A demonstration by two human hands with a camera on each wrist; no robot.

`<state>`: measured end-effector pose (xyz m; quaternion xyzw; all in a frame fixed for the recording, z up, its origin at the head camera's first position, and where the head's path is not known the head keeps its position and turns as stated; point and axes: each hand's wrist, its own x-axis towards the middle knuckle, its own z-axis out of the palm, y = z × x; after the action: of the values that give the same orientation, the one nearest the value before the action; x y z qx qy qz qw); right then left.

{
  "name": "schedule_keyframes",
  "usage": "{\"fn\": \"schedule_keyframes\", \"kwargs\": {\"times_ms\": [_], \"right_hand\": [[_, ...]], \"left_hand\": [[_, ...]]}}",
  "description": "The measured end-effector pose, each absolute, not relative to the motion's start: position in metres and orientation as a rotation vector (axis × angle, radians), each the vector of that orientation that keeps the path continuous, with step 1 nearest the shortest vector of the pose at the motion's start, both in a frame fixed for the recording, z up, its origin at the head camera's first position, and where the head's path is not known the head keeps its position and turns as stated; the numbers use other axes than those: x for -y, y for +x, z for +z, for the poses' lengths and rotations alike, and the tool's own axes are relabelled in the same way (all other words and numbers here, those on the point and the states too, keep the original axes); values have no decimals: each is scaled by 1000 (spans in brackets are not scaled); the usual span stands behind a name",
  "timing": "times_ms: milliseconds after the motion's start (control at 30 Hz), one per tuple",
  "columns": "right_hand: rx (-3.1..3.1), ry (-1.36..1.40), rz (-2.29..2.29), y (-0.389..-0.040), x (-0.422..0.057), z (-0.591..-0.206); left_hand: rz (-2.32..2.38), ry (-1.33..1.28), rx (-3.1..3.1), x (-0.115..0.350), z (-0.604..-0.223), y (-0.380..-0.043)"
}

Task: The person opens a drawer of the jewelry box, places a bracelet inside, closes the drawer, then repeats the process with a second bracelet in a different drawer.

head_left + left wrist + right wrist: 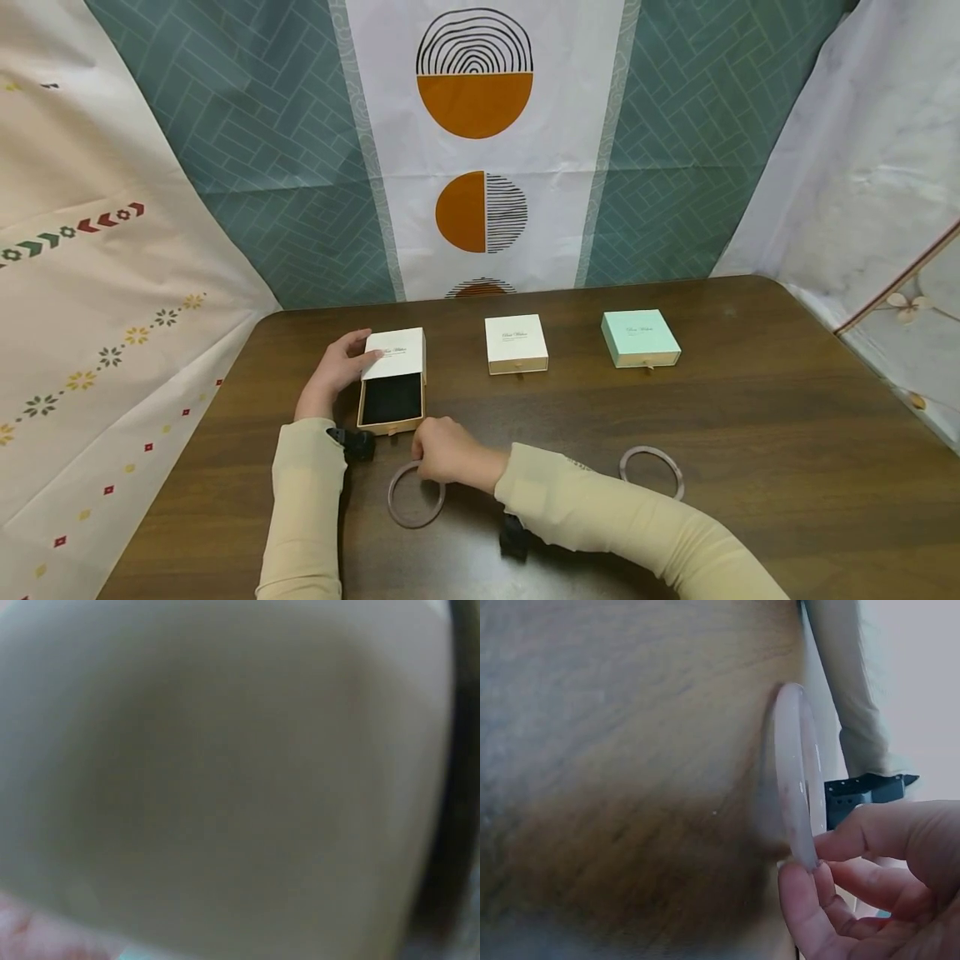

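Observation:
On the left of the table, my left hand holds a white gift box, thumb on its lid and fingers at its far left side. The box's drawer, lined in black, is pulled out toward me. Just in front of the drawer, my right hand pinches the rim of a pale pink-lilac bangle. In the right wrist view the bangle shows close to edge-on, with thumb and fingertips at its near end. A pale blurred surface fills most of the left wrist view.
Another white box stands closed at the back middle, and a mint green box closed to its right. A second bangle lies on the brown table, partly behind my right sleeve. Patterned cloths hang around the table.

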<state>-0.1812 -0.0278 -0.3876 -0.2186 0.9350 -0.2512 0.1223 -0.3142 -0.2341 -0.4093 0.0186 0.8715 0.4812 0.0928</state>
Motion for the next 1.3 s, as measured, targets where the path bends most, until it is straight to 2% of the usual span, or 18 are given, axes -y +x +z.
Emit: {"fn": "schedule_keyframes", "kwargs": {"times_ms": [400, 700, 1300], "right_hand": [[-2557, -505, -992, -185, 21, -392], [-2210, -278, -1348, -188, 15, -394], [-1975, -118, -1468, -194, 7, -401]], "left_hand": [[1444, 62, -2577, 235, -410, -314], [1428, 64, -2581, 236, -409, -314], [1428, 42, -2582, 234, -411, -317]]}}
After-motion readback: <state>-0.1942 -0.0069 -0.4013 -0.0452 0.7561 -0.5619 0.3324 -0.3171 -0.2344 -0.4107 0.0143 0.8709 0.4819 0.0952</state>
